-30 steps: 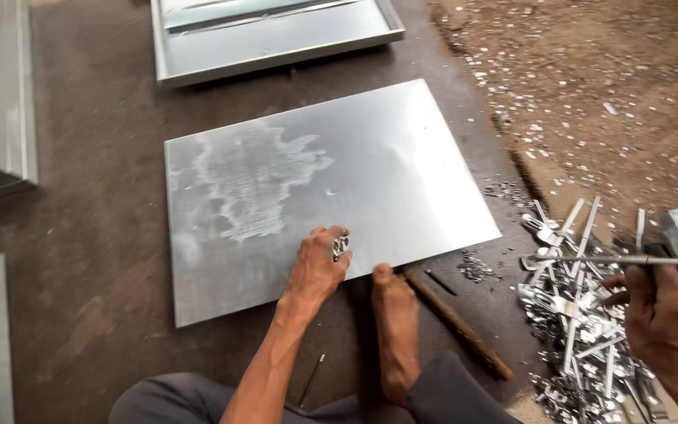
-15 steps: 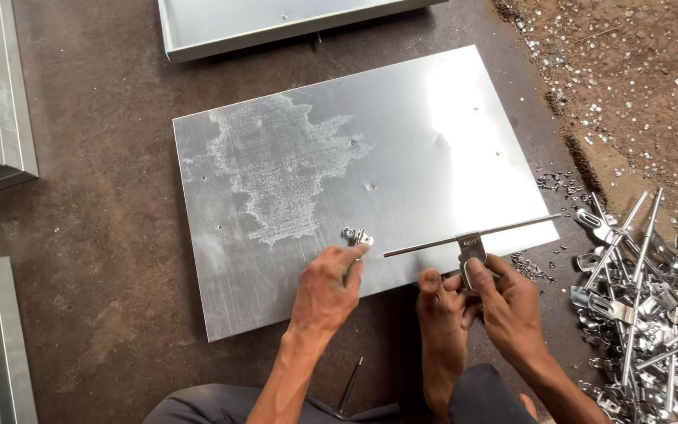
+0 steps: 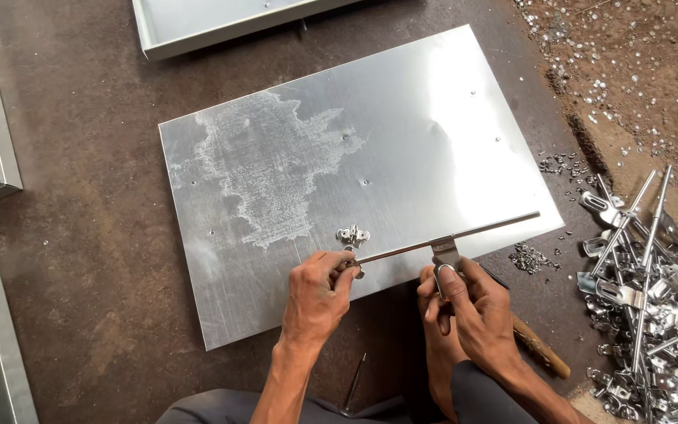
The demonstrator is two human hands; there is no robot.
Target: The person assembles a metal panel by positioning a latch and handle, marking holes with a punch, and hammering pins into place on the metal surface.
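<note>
Since half a second ago, both hands have closed in on the rod latch, the left now pinching its near end where before it rested beside the small clip.

Largest thing under the fingers is the flat metal sheet (image 3: 402, 133), lying on the dark floor (image 3: 80, 157) and reaching well beyond the fingertips; a pale, mottled patch covers its left half. Past the sheet's far edge lies a shallow metal tray (image 3: 198, 31). Well out from the right hand's knuckles sits a heap of rod latches and brackets (image 3: 653, 267).

Across the sheet's near edge lies the long rod latch (image 3: 464, 234), running from the left fingertips outward past the right hand. The left hand (image 3: 315, 294) has thumb and forefinger closed on the rod's end. The right hand (image 3: 472, 306) grips the flat handle tab hanging from the rod's middle, fingers curled tight around it.

Just beyond the left fingertips, touching nothing but the sheet, rests a small metal clip (image 3: 353, 234). A bare foot (image 3: 437, 353) lies beneath the right wrist, a wooden handle (image 3: 539, 353) beside it.
</note>
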